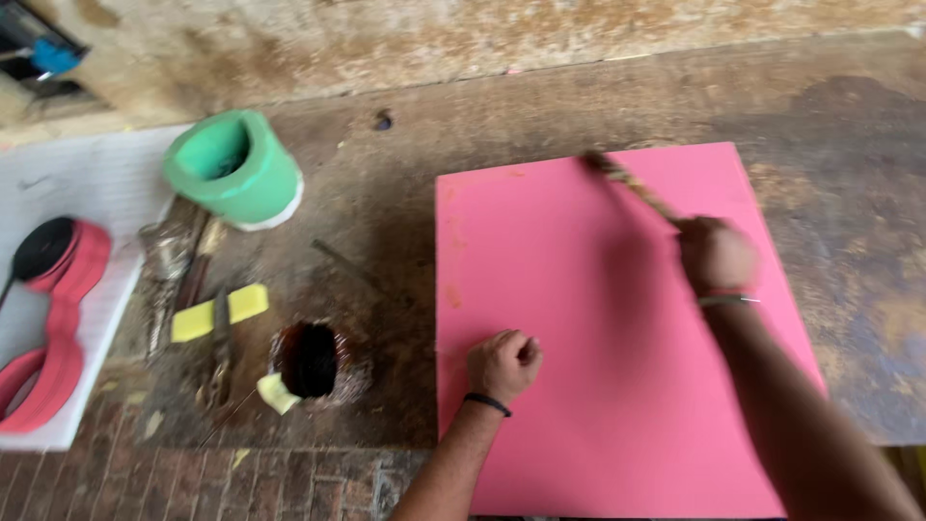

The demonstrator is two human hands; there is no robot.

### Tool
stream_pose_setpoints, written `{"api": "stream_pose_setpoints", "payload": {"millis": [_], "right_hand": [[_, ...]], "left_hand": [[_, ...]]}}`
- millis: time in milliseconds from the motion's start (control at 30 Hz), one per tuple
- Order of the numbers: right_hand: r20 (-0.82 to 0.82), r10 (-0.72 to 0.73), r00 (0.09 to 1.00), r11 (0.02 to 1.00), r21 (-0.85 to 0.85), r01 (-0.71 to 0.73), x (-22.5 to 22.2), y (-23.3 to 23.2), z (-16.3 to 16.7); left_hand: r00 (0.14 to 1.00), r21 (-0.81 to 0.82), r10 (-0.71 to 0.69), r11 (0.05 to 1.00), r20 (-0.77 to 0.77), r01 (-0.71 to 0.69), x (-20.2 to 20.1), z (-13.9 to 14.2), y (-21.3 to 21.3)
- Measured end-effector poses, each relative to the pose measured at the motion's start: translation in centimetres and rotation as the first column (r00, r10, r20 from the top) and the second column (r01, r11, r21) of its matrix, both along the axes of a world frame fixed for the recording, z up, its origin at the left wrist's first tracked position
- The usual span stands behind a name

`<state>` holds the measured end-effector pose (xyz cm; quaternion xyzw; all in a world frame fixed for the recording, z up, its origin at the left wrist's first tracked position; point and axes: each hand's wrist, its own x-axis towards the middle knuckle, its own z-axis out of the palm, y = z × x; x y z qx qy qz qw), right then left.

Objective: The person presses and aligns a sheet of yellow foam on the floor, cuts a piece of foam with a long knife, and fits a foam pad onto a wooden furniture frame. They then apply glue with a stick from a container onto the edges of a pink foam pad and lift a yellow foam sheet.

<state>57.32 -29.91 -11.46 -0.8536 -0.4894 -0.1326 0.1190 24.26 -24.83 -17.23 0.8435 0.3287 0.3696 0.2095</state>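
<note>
A large pink square sheet lies flat on a stained brown work surface. My left hand is closed into a fist and rests on the sheet near its left edge, holding nothing visible. My right hand is over the sheet's upper right part and grips a thin brush whose blurred tip points toward the sheet's top edge.
A dark tin of brown liquid stands left of the sheet. Scissors, a yellow sponge and a green cylinder lie further left. Pink foam shapes rest on a white board.
</note>
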Motion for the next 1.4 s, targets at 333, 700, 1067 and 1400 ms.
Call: {"api": "stream_pose_setpoints", "payload": {"millis": [333, 700, 1067, 1400], "right_hand": [[-0.322, -0.174, 0.931, 0.980, 0.037, 0.196, 3.0, -4.3, 0.0], [-0.308, -0.095, 0.947, 0.992, 0.046, 0.115, 3.7, -4.0, -1.8], [-0.322, -0.113, 0.940, 0.962, -0.273, 0.022, 5.1, -3.2, -2.0], [-0.295, -0.278, 0.914, 0.956, 0.002, 0.292, 14.4, -12.6, -2.6]], "left_hand": [[0.986, -0.140, 0.113, 0.982, -0.124, -0.130, 0.5, 0.3, -1.2], [0.976, -0.010, 0.082, 0.996, -0.201, -0.086, 15.8, 0.0, 0.8], [0.956, -0.026, 0.120, 0.991, -0.266, -0.131, 16.5, -0.6, 0.8], [0.962, 0.042, 0.155, 0.988, -0.225, -0.150, 16.2, -0.7, 0.5]]}}
